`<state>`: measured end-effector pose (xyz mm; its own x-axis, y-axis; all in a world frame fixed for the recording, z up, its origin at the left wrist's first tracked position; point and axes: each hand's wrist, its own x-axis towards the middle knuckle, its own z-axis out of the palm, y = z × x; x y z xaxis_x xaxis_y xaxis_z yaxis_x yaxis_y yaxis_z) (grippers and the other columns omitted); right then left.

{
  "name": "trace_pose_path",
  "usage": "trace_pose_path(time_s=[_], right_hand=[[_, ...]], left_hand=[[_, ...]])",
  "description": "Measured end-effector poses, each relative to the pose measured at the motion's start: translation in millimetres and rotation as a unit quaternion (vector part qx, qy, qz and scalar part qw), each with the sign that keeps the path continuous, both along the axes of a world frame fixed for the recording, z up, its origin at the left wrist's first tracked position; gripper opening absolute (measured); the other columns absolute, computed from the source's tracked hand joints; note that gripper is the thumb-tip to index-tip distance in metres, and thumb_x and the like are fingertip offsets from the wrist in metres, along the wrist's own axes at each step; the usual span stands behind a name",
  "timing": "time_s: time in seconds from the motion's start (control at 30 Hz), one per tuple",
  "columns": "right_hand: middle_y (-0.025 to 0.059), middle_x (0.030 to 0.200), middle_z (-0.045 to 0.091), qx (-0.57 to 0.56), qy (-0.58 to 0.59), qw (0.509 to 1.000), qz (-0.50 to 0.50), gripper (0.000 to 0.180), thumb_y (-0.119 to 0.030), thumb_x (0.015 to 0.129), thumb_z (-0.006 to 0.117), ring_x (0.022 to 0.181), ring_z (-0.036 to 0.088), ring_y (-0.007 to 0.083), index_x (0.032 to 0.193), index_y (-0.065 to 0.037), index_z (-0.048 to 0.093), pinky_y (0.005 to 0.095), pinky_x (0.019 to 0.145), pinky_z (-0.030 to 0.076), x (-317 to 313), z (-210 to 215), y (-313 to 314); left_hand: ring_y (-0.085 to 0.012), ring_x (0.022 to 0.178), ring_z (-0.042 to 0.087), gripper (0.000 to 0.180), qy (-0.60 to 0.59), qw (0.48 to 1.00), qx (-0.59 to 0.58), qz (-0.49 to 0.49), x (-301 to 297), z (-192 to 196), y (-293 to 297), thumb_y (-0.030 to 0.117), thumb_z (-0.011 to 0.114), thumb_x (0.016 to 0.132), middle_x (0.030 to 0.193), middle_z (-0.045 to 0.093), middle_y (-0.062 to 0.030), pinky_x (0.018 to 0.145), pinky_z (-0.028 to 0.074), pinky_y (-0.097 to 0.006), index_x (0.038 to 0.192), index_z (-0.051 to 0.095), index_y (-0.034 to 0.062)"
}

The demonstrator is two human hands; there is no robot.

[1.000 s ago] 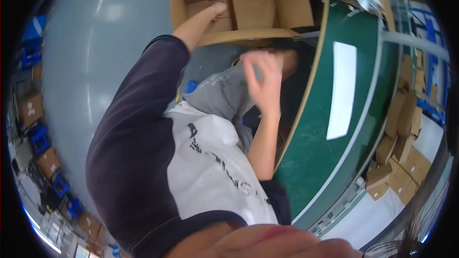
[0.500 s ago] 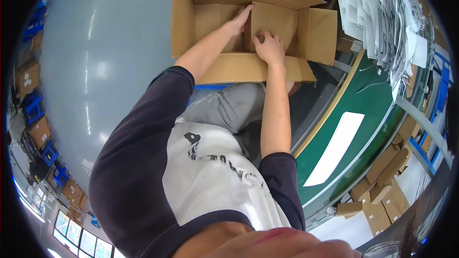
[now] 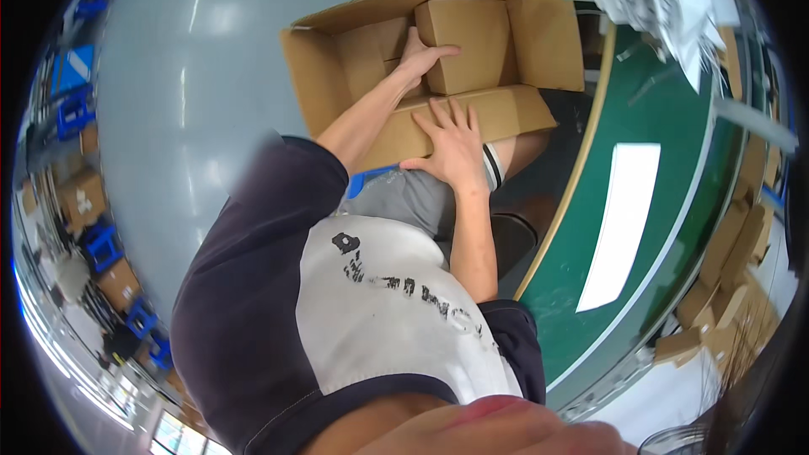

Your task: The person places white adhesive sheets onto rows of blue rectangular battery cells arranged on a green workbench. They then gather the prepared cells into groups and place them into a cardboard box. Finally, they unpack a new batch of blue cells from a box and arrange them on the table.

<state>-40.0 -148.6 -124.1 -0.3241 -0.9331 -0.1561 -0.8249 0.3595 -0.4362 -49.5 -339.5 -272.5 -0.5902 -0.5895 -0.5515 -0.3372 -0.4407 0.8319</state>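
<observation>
Head view: person seated, open cardboard carton (image 3: 337, 76) sits across the lap, flaps splayed out. Left hand (image 3: 421, 55) is inside the carton, fingers spread flat along the side of a smaller brown box (image 3: 463, 42); grip is open, pressing rather than clasping, nothing enclosed. Right hand (image 3: 455, 147) lies palm-down on the near flap (image 3: 489, 114), fingers extended, grip open too, bracing the flap against the carton's front edge. Change since a second ago: right hand was up in the air, clear of the carton; half a second ago both hands were in at the inner box; now right has dropped back onto the near flap while left remains on the inner box. Carton also sits closer and more turned in the frame. Judgement: the inner box looks seated in the carton's far half, and hands have gone from placing to steadying. Green conveyor belt (image 3: 657, 118) runs along the person's right, flat cardboard blanks (image 3: 716, 286) stacked beyond it; grey floor (image 3: 185, 118) on the left.
</observation>
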Motion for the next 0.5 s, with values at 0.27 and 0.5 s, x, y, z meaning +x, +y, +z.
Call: trace_pose_path(time_s=[0.27, 0.5], right_hand=[[0.0095, 0.133, 0.066, -0.082, 0.058, 0.99, -0.097, 0.064, -0.056, 0.072, 0.079, 0.132, 0.054, 0.0296, 0.115, -0.009, 0.074, 0.0489, 0.114, 0.036, 39.1, -22.3, 13.6], [0.0087, 0.096, 0.071, -0.187, 0.194, 0.95, -0.157, 0.027, -0.034, 0.084, 0.075, 0.115, 0.059, 0.0293, 0.097, -0.01, 0.074, 0.0434, 0.098, 0.044, 74.4, -55.0, -51.6]], left_hand=[[-0.037, 0.112, 0.069, 0.092, -0.045, 0.937, -0.346, 0.013, 45.2, 137.3, 5.1, 0.037, 0.097, 0.059, 0.118, 0.071, -0.0199, 0.099, 0.053, -0.046, 0.129, 0.046, 0.0064], [-0.031, 0.109, 0.07, 0.087, 0.064, 0.925, -0.375, 0.021, 124.3, 238.2, 7.6, 0.019, 0.096, 0.065, 0.119, 0.069, -0.0194, 0.091, 0.06, -0.043, 0.131, 0.045, -0.0002]])
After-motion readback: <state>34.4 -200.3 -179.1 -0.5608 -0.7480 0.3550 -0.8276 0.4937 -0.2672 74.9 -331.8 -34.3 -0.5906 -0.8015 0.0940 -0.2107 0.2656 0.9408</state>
